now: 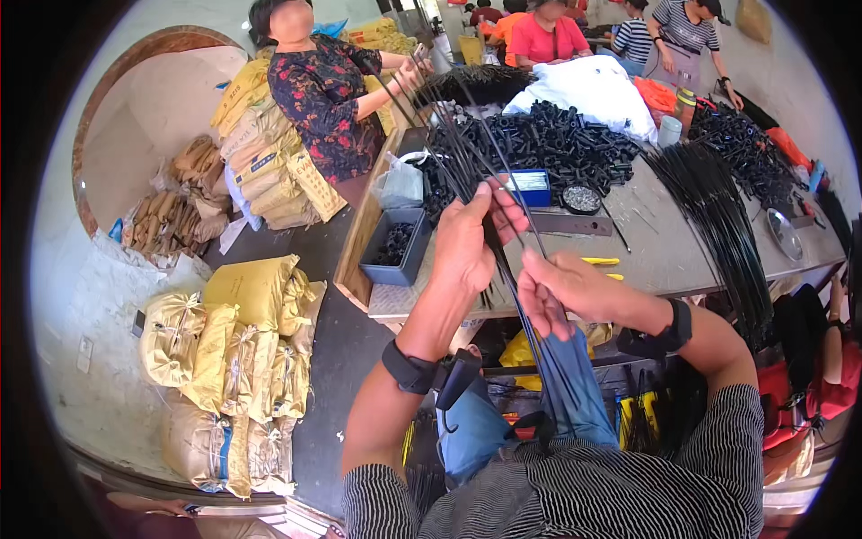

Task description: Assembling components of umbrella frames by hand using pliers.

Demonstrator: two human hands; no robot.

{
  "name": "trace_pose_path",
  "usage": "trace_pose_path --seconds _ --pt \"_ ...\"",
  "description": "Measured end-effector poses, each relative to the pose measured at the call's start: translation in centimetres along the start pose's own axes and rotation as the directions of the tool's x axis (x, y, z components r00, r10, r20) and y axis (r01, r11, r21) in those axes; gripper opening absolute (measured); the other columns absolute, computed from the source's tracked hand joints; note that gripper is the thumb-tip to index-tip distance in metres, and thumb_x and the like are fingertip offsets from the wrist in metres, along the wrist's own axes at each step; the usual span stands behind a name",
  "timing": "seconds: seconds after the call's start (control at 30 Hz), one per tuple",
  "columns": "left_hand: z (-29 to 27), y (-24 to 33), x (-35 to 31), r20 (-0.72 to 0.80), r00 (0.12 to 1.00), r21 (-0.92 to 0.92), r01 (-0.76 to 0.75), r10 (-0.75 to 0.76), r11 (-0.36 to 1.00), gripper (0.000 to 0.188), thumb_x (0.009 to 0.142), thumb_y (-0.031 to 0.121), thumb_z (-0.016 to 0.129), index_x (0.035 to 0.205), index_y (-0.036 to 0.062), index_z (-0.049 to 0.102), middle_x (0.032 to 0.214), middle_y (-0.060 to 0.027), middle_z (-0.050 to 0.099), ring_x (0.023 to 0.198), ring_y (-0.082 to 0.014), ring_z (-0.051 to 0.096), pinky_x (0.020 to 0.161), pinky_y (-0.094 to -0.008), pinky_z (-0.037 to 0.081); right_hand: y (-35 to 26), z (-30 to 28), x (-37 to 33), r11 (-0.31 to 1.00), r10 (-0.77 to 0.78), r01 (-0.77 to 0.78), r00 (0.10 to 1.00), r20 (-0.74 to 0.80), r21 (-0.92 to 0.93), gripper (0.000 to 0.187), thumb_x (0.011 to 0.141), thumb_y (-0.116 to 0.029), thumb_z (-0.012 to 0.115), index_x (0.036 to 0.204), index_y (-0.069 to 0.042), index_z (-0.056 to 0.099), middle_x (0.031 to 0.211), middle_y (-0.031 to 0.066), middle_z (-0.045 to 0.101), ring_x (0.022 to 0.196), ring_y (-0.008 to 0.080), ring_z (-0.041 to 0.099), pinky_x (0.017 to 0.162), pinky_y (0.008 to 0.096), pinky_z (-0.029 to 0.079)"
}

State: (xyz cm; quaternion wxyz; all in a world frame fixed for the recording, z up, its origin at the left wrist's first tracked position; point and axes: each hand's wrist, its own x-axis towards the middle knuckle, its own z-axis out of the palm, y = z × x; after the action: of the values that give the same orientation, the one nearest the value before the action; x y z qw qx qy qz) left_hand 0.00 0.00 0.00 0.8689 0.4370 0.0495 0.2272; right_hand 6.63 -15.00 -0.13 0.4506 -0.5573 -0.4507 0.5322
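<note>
My left hand [465, 241] is closed round a bundle of long, thin black rods [460, 162], which slant up and away over the table and trail down toward my lap. To its right, my right hand [566, 289] is closed, with the thumb and curled fingers around one thin rod that stands a little apart from the bundle. Just beyond my hands are a blue box [530, 196] and a round tin [581, 199] of small metal pieces. A flat metal bar [575, 223] lies nearer, and a yellow-handled tool [600, 261] shows beside my right hand.
Black tubular parts [566, 135] are heaped behind, under a white sack [593, 85]. A grey bin [395, 272] stands at the table's left corner. More black rods [727, 225] lie right. Yellow sacks [242, 350] are stacked left. A person [328, 99] across the table handles rods; others work behind.
</note>
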Motion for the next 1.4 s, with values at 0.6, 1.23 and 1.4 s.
trace_pose_path --seconds 0.6,1.23,1.4 --pt "0.0 2.3 -5.7 0.243 0.959 0.210 0.094 -0.145 0.973 0.052 0.083 0.004 0.057 0.131 0.0012 0.035 0.122 -0.0161 0.050 0.099 -0.0208 0.058 0.083 -0.0290 0.047 6.3 -34.2 -9.5 0.449 -0.588 -0.693 0.246 -0.771 -0.564 0.041 0.092 -0.041 0.035 0.090 -0.003 0.047 0.064 0.0191 0.057 0.047 0.0294 0.057 0.042 0.0401 0.044" --pt "1.3 -0.1 -5.8 0.097 0.989 0.224 0.089 -0.113 0.970 0.047 0.086 0.013 0.056 0.126 -0.0040 0.038 0.119 -0.0175 0.051 0.104 -0.0219 0.055 0.088 -0.0330 0.046 16.0 -26.1 -14.7 0.099 -0.359 -0.927 0.305 -0.882 -0.361 0.019 0.087 -0.019 0.047 0.099 -0.005 0.038 0.080 0.0182 0.060 0.072 0.0382 0.060 0.059 0.0478 0.046" --pt "1.8 -0.9 -6.4 0.137 0.984 0.197 0.083 -0.111 0.977 0.043 0.085 0.004 0.053 0.125 -0.0073 0.039 0.119 -0.0209 0.051 0.111 -0.0265 0.051 0.095 -0.0348 0.041 9.2 -19.6 -5.5 0.368 -0.759 -0.468 0.348 -0.550 -0.804 0.010 0.082 -0.013 0.054 0.082 -0.003 0.055 0.078 0.0081 0.057 0.074 0.0213 0.058 0.060 0.0322 0.046"
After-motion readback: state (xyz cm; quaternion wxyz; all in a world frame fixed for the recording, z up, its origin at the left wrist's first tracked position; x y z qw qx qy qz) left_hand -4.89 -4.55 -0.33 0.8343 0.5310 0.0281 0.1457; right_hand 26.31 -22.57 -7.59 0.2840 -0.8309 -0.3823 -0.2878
